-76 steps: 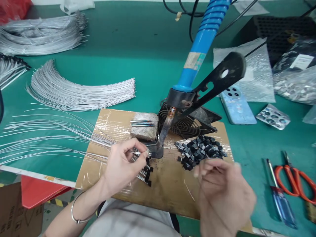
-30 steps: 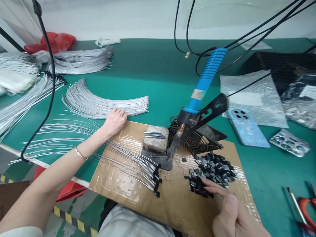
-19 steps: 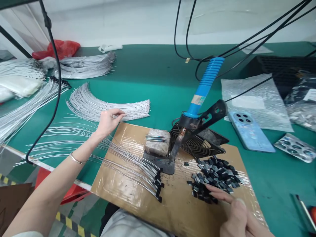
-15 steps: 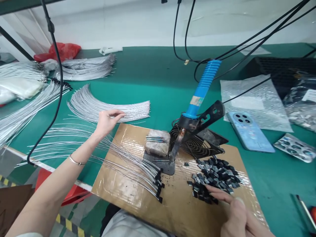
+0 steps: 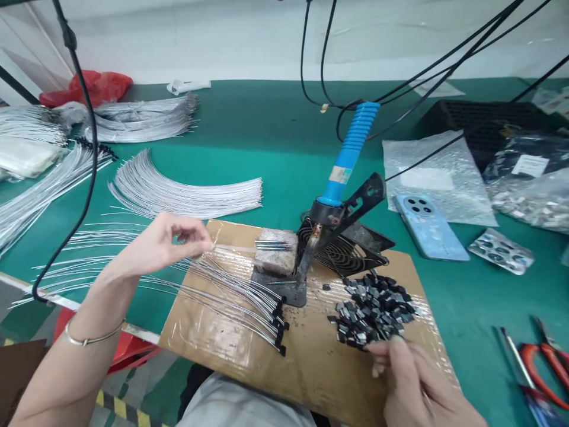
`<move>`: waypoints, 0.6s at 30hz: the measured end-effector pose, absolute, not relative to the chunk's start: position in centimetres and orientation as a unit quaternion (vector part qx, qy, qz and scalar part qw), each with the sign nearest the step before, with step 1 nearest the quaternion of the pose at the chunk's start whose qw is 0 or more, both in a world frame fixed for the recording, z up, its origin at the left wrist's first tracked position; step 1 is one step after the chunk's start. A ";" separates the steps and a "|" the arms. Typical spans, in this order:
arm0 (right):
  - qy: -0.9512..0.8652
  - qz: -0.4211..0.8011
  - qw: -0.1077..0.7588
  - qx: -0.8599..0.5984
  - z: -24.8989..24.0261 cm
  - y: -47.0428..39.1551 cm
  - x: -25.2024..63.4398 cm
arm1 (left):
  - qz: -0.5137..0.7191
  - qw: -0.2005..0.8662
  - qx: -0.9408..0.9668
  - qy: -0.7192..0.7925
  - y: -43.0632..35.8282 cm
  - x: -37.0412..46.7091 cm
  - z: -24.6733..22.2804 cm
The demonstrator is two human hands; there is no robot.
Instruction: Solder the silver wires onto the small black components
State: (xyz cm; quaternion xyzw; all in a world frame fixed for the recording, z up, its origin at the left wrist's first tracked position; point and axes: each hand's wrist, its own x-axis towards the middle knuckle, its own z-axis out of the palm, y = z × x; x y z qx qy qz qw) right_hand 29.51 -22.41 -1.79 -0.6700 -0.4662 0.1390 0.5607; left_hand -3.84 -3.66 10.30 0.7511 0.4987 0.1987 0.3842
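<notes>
My left hand (image 5: 171,243) is pinched on a thin white wire, whose end reaches right toward a block-shaped pad (image 5: 275,261). Behind it lies a fanned bundle of white wires (image 5: 186,193). Below the hand, wires tipped with small black pieces (image 5: 280,326) rest across the brown board (image 5: 213,362). My right hand (image 5: 413,373) has thumb and fingers pressed together at the near edge of a heap of small black and silver pieces (image 5: 376,305). Whatever sits between those fingertips is too small to make out. A blue-handled soldering iron (image 5: 351,154) stands in its holder.
A small black fan (image 5: 342,249) lies beside the holder. Right of it are a blue phone (image 5: 431,228), a blister strip (image 5: 502,251) and red-handled pliers (image 5: 546,362). A black cable (image 5: 91,154) hangs at the left, near more wire bundles (image 5: 142,118).
My left hand has come from the white bundle toward me, with a wire in its pinch. My right thumb and fingers have closed at the heap's edge. The view has shifted slightly.
</notes>
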 end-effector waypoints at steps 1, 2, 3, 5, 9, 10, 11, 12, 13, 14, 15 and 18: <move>-0.453 0.157 0.581 -0.658 -1.4 -22.3 28.8 | 0.175 0.439 0.738 0.482 -4.5 -3.7 10.3; -0.444 0.215 0.567 -0.660 -0.9 -22.1 27.9 | 0.157 0.476 0.727 0.470 -5.4 -3.4 10.0; -0.441 0.265 0.557 -0.652 -0.3 -21.9 27.0 | 0.149 0.496 0.719 0.463 -6.1 -3.0 9.6; -0.465 0.350 0.533 -0.615 0.7 -21.3 25.3 | 0.140 0.525 0.704 0.457 -7.4 -2.1 8.3; -0.512 0.423 0.514 -0.542 1.5 -20.2 23.4 | 0.145 0.544 0.683 0.466 -9.2 -0.7 6.6; -0.510 0.424 0.519 -0.539 1.5 -20.0 23.3 | 0.145 0.544 0.681 0.468 -9.5 -0.6 6.4; -0.507 0.422 0.523 -0.540 1.3 -19.8 23.2 | 0.144 0.544 0.679 0.471 -9.7 -0.5 6.4; -0.503 0.420 0.526 -0.542 1.2 -19.7 23.2 | 0.142 0.546 0.677 0.473 -9.8 -0.4 6.4; -0.502 0.421 0.526 -0.542 1.1 -19.7 23.2 | 0.140 0.548 0.674 0.475 -9.9 -0.4 6.5; -0.503 0.423 0.523 -0.543 0.9 -19.6 23.3 | 0.140 0.551 0.671 0.476 -10.0 -0.3 6.6; -0.501 0.425 0.522 -0.543 0.8 -19.6 23.3 | 0.141 0.553 0.668 0.478 -10.1 -0.2 6.7; -0.490 0.439 0.515 -0.549 0.6 -19.6 23.3 | 0.139 0.556 0.663 0.481 -10.2 0.2 6.8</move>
